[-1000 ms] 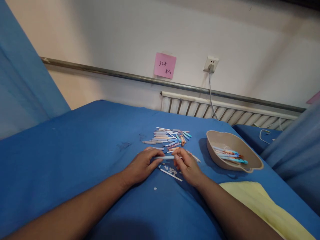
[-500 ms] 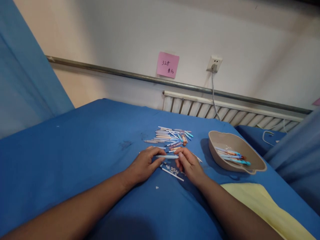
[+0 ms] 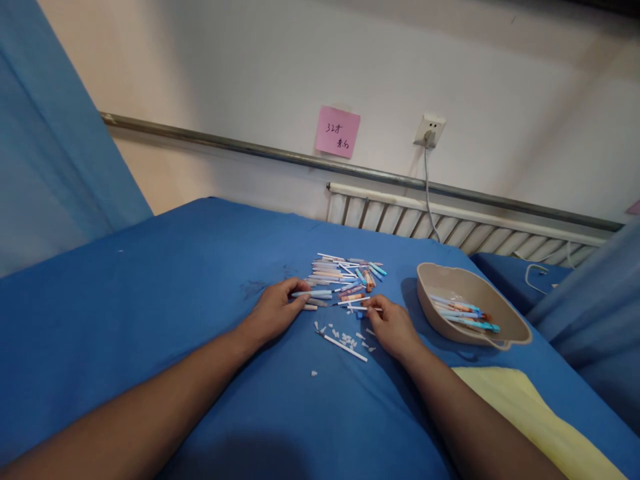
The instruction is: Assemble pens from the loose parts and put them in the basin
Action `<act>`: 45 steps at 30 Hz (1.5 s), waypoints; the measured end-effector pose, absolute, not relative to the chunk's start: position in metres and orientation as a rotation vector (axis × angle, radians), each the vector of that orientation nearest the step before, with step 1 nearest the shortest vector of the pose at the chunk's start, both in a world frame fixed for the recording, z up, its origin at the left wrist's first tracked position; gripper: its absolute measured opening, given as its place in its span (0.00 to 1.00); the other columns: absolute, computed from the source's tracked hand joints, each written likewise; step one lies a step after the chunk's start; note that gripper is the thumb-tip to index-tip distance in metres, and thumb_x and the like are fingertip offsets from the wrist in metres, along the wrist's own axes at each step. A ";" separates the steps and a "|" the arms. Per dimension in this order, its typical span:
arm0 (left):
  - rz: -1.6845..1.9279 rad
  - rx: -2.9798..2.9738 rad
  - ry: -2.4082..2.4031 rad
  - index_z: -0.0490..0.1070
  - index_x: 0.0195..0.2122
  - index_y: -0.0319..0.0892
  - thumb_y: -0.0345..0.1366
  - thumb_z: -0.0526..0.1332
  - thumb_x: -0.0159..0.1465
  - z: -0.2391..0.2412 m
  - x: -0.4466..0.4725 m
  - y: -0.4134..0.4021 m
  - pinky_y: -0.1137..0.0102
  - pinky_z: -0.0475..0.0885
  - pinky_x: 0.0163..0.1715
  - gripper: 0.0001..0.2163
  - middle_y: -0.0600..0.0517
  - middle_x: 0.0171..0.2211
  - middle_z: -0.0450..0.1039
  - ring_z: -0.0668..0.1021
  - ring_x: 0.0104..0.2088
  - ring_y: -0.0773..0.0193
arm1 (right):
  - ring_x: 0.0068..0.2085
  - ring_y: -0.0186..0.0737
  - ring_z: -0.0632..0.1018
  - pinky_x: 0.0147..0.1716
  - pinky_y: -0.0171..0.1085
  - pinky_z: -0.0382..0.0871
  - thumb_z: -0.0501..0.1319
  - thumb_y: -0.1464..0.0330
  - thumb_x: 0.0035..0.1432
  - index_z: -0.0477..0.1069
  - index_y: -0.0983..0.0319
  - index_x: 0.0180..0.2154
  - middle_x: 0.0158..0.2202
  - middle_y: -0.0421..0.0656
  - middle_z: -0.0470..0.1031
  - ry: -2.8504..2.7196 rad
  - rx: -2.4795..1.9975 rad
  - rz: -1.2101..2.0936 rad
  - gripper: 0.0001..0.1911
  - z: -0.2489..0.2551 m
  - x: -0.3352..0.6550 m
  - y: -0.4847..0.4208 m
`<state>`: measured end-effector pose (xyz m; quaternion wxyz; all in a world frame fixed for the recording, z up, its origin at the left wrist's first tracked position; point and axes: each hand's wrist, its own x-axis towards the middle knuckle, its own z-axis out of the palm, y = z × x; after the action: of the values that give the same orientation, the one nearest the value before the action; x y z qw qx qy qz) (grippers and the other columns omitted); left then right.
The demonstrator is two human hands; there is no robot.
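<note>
My left hand [image 3: 275, 308] is closed around the end of a pale blue pen barrel [image 3: 315, 294], low over other pen parts. To the right, my right hand [image 3: 394, 327] pinches a thin white pen refill [image 3: 357, 307] between thumb and finger. Past the hands lies a pile of pen parts: pale barrels [image 3: 327, 272], white refills, and orange and turquoise pieces [image 3: 370, 278]. Small whitish bits [image 3: 347, 340] are scattered between the hands. Nearer me, another white refill [image 3: 345, 348] rests slantwise on the blue cloth.
A beige basin [image 3: 510, 327] with several pens in it [image 3: 465, 313] stands at the right. A yellow cloth [image 3: 525, 407] lies in front of it. Blue sheeting [image 3: 175, 293] covers the surface. Behind are a radiator [image 3: 380, 210], a rail and a plugged-in socket [image 3: 429, 129].
My hands have moved apart. The pale blue barrel, held between both hands before, is now in my left hand, farther left and away from me. A white refill shows in my right hand.
</note>
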<state>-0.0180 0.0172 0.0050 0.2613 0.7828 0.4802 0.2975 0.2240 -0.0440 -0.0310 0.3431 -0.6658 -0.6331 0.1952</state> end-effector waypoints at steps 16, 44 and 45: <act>0.794 2.103 1.214 0.72 0.38 0.42 0.40 0.54 0.58 0.001 -0.017 0.015 0.68 0.69 0.39 0.12 0.51 0.37 0.76 0.76 0.38 0.59 | 0.38 0.41 0.71 0.38 0.35 0.59 0.54 0.70 0.57 0.69 0.60 0.38 0.36 0.43 0.72 -2.355 -1.715 0.238 0.07 0.005 0.181 -0.092; 0.943 1.718 1.137 0.72 0.35 0.38 0.42 0.61 0.53 -0.001 -0.016 0.020 0.69 0.70 0.35 0.13 0.51 0.31 0.75 0.76 0.32 0.61 | 0.32 0.36 0.71 0.32 0.33 0.62 0.53 0.67 0.59 0.69 0.60 0.34 0.30 0.41 0.72 -1.859 -1.314 0.631 0.08 -0.026 0.199 -0.061; 0.949 1.693 1.131 0.71 0.34 0.38 0.42 0.61 0.53 -0.001 -0.017 0.021 0.69 0.70 0.34 0.13 0.51 0.31 0.75 0.76 0.32 0.61 | 0.30 0.35 0.71 0.30 0.33 0.62 0.53 0.65 0.59 0.69 0.61 0.34 0.29 0.40 0.71 -1.785 -1.290 0.691 0.08 -0.027 0.200 -0.060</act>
<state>-0.0165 0.0208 -0.0014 0.4330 0.6793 0.4539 0.3808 0.1996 -0.0602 -0.0273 0.4048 -0.5110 -0.7072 0.2736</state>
